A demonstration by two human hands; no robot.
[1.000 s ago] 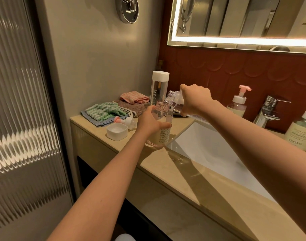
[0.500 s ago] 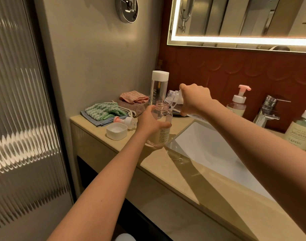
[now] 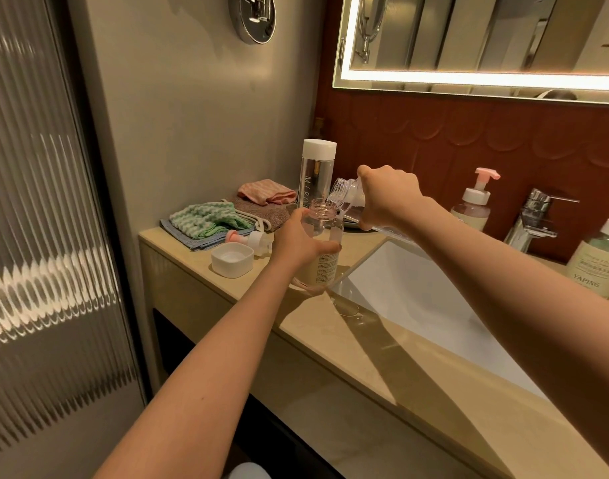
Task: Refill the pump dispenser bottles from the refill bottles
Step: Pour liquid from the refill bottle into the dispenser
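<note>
Plainly, the left hand (image 3: 298, 242) is wrapped round the middle of the clear pump dispenser bottle (image 3: 325, 267), which stands uncapped on the counter (image 3: 330, 357) by the sink's (image 3: 417, 288) left corner, while the right hand (image 3: 389, 195) clasps the tilted refill bottle (image 3: 343, 193), its mouth just above the open neck. Both look like light, stiff, slick plastic; a mid-body grip seems steadiest against tipping

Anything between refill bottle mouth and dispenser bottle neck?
Nothing visible. The dispenser bottle is uncapped, a pump head lying on the counter to its left; the tilted refill bottle has its mouth right at the open neck.
</note>
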